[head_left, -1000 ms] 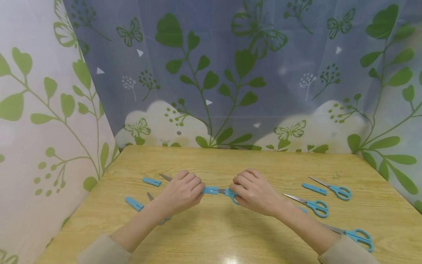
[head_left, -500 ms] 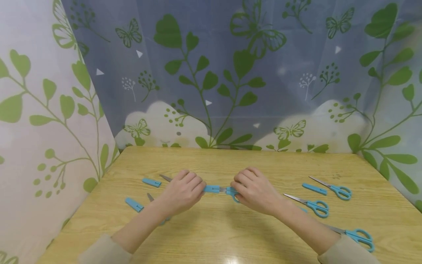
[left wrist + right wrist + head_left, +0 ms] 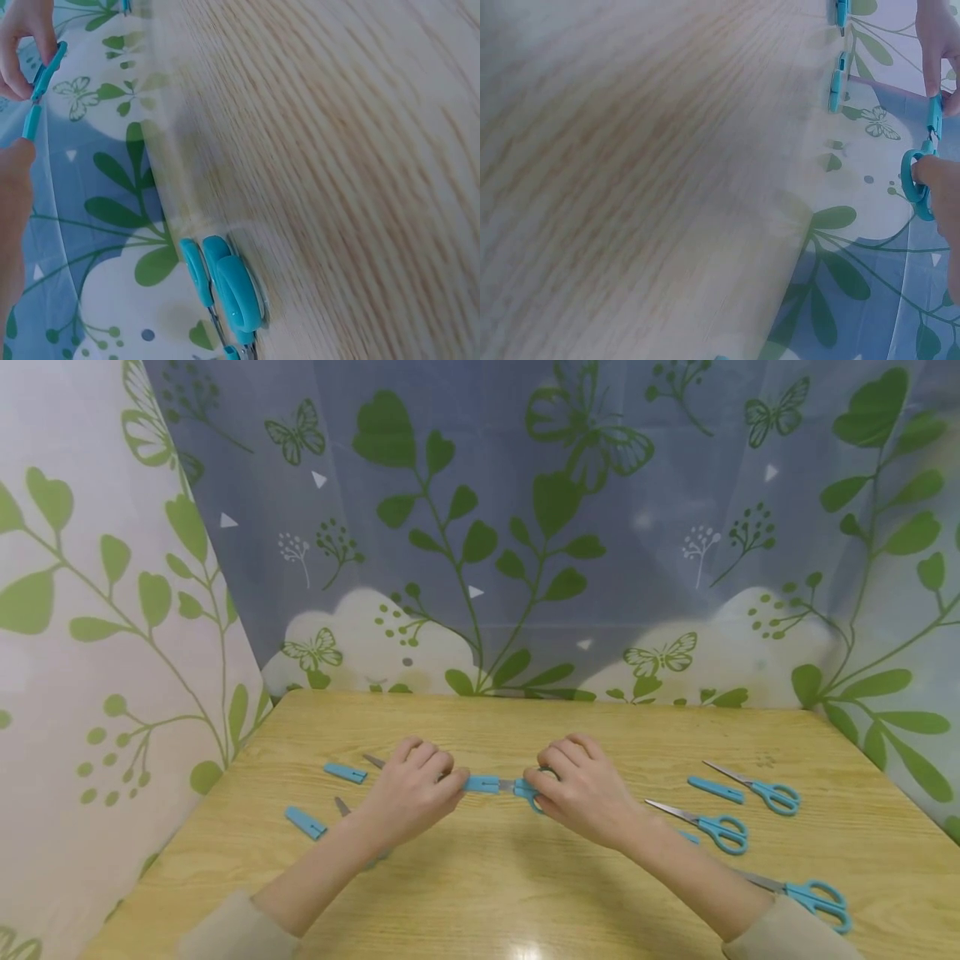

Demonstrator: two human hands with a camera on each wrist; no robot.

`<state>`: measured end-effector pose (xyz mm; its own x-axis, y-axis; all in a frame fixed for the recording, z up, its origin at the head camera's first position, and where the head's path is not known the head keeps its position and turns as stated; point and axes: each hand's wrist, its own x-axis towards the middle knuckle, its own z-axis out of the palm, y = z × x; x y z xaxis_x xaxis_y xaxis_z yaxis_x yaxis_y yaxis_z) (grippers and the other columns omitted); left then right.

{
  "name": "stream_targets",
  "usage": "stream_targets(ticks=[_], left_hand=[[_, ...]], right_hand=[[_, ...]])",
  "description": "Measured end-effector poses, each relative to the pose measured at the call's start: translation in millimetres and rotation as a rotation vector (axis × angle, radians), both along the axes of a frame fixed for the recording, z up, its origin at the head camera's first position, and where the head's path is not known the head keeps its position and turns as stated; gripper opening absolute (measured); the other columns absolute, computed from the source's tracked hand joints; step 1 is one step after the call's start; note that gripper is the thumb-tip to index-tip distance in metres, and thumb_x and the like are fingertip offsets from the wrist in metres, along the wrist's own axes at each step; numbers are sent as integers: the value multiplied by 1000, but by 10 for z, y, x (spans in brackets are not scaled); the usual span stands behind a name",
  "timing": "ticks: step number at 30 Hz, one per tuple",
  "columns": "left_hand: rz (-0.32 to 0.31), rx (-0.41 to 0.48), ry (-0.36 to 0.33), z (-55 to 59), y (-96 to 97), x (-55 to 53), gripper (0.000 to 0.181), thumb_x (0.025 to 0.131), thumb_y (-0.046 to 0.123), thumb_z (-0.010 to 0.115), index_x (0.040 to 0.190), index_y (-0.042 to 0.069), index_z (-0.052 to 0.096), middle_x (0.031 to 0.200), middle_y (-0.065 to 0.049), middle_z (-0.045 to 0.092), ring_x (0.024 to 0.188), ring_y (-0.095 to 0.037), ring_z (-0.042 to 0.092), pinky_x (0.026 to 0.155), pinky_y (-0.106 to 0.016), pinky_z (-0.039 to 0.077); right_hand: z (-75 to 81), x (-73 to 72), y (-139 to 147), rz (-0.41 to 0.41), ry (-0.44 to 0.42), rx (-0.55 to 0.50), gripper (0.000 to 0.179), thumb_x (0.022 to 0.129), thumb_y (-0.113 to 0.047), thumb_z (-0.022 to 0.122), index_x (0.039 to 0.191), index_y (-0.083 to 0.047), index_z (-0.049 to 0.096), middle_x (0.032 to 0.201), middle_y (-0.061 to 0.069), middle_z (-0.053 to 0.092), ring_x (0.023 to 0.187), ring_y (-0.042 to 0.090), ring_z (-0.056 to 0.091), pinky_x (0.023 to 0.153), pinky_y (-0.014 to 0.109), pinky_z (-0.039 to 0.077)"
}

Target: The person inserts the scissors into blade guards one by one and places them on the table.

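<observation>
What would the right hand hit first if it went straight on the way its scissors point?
The right hand would most likely meet the blue cover first, pinched by the left hand directly ahead. The blades of its scissors appear partly inside it, though how deep is hidden.

You have one worktop point(image 3: 480, 877), six pairs of scissors point(image 3: 723, 833) and five blue sheaths point(image 3: 715, 789) in view. Of the scissors, you count three toward the right edge, two partly covered toward the left edge, and one held pair point(image 3: 522, 788). Of the sheaths, you count two toward the left edge, two toward the right edge, including one mostly hidden sheath point(image 3: 688, 837), and one held sheath point(image 3: 482, 784). Anything fully covered you cannot count.
</observation>
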<state>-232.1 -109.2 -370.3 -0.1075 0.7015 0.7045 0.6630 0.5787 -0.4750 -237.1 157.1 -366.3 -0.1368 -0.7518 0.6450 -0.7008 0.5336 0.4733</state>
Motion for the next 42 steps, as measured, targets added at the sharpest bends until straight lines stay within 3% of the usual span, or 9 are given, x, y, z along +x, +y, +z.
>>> stream_targets(ticks=[12,20,26,32,42], left_hand=[[22,-28,11,-19,-31,-10,18,74,20,76,84,13,63,72,0,55,70,-18,55,74,-35,47],[19,-6,-31,-8,-28,4,9,88,19,60,89,11,64,77,-2,57,73,-20,55,76,-37,47],[31,-53,-23,8,-26,-2,11,88,19,59,90,10,65,79,0,58,76,-18,55,76,-33,45],[31,-125,-70,-8,-33,21,18,90,22,54,94,9,64,85,0,60,81,-17,55,80,-33,44],[23,-118,-158,-14,5,28,24,77,23,74,94,9,64,86,1,59,80,-16,54,80,-32,44]], right_hand=[[-5,8,-18,-21,-10,6,31,61,-27,84,85,-17,67,86,2,59,85,22,55,87,42,43],[1,12,-10,-34,-24,9,31,62,-26,84,87,-17,67,86,1,59,86,22,55,88,42,43],[22,10,-7,-9,-35,19,27,65,-24,81,87,-16,67,85,2,58,84,22,55,86,40,43],[55,14,17,61,-116,26,21,67,-19,78,85,-16,68,82,-1,56,81,20,55,78,37,44],[86,12,74,65,-221,56,25,66,-19,79,89,-16,69,84,-1,58,82,21,55,79,38,45]])
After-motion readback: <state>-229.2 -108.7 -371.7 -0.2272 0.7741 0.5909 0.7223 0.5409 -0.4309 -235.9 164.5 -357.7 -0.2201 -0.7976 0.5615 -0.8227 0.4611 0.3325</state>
